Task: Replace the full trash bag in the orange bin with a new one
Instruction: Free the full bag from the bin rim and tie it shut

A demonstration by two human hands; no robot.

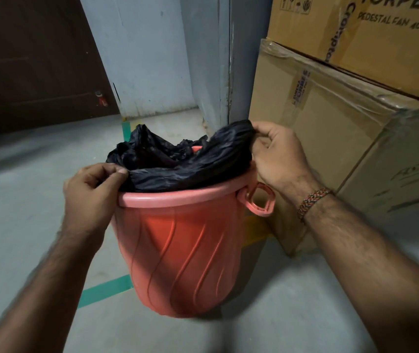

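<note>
The orange bin [185, 250] stands on the grey floor in the middle of the view, with a ring handle on its right side. A crumpled black trash bag [190, 161] fills its mouth and rises above the rim. My left hand [91, 197] pinches the bag's edge at the near left rim. My right hand [277, 154] pinches the bag's edge at the right, lifted a little above the rim. What lies inside the bag is hidden.
Stacked cardboard boxes [343, 118] stand close on the right, nearly touching the bin's handle. A grey door frame [231, 59] and pale wall are behind. A dark brown door [32, 59] is at the far left. Green tape lines [106, 289] cross the floor.
</note>
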